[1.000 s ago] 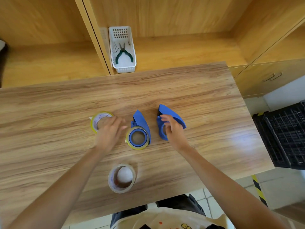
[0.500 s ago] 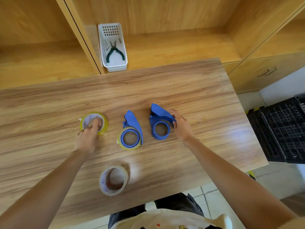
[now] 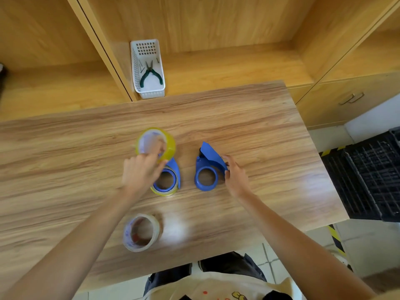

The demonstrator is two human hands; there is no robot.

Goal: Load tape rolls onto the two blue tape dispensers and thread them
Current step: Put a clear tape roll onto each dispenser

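Two round glossy tape rolls point(image 3: 155, 144), wood-grain table point(image 3: 259, 131)

Wood table point(image 3: 249, 126): two dispensers point(image 3: 206, 169), clear roll point(image 3: 141, 232).

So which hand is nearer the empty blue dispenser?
Right. The right hand touches the empty blue dispenser on its right side; the left hand is farther left, holding the yellow tape roll over the loaded dispenser.

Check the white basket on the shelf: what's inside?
Inside the white basket: green-handled pliers and a few thin dark bits I can't identify. The near wall covers the basket's front floor.
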